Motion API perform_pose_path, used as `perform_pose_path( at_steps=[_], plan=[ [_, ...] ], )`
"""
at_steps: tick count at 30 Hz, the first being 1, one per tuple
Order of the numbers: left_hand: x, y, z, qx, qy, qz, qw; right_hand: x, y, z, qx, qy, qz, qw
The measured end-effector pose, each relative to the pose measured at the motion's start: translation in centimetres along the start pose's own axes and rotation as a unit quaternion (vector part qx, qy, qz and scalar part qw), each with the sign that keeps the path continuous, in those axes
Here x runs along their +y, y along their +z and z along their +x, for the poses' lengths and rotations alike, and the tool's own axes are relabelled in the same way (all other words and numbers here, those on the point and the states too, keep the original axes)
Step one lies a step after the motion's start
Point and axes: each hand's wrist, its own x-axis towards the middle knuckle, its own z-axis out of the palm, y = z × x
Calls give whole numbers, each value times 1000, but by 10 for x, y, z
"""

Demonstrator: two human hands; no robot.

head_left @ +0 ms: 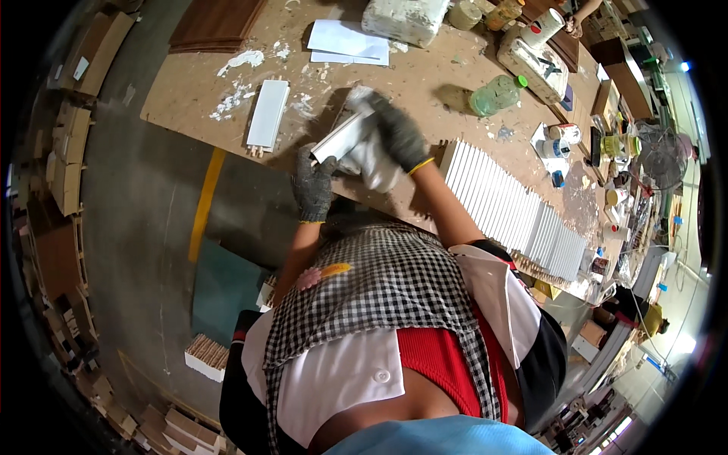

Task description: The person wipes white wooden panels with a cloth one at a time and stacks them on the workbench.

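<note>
A white slat is held at a slant over the front edge of the worktable. My left hand, in a dark grey glove, grips its lower end. At the slat's far end is my right hand, gloved alike and smeared by motion, so its fingers cannot be made out. A crumpled white cloth lies beneath and beside the right hand; whether that hand grips it is unclear. To the left, a short stack of white slats rests on the table. Right of my right forearm runs a long row of white slats.
The brown worktable carries white paint spots. Farther back are paper sheets, a white-smeared block and a green bottle. Cups and a fan stand right. Another person's hand shows at the far right.
</note>
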Motion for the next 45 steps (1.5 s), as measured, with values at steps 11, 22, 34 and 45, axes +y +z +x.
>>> perform_pose_path(
  at_steps=[11, 22, 34, 45],
  plan=[
    [30, -25, 4, -189, 271, 394, 858, -12, -81, 12, 145, 140, -28, 979],
    [-1, 6, 0, -93, 128, 184, 970, 50, 14, 12, -106, 61, -141, 983],
    [60, -28, 10, -311, 10, 220, 925, -69, -32, 14, -59, -236, -118, 963],
    [73, -115, 33, -259, -127, -72, 955, 39, -151, 2, 332, 142, 99, 927]
  ],
)
